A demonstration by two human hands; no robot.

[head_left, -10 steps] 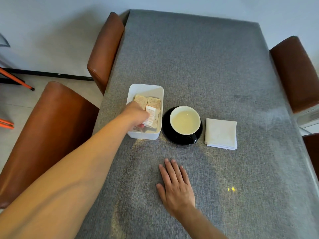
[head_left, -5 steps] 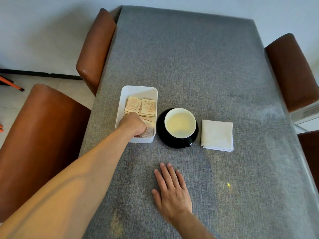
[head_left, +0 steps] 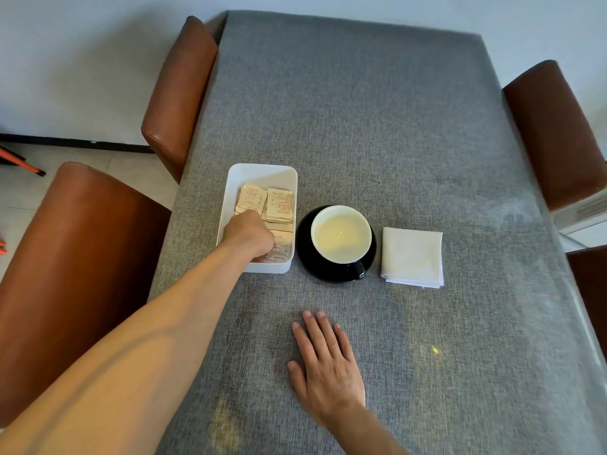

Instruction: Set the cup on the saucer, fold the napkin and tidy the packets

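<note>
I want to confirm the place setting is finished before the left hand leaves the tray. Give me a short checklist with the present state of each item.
1. Black cup with pale inside sits on the black saucer: ok.
2. White cloth napkin folded into a square, right of the saucer: ok.
3. Beige paper packets all inside the white rectangular tray: ok, none lie on the grey tablecloth.
4. Packets lie in neat stacks: cannot tell, the left hand covers some.
5. Left hand holds no packet: cannot tell, its fingers are curled down into the tray.
6. Right hand flat on the cloth, apart from the cup: ok.
</note>
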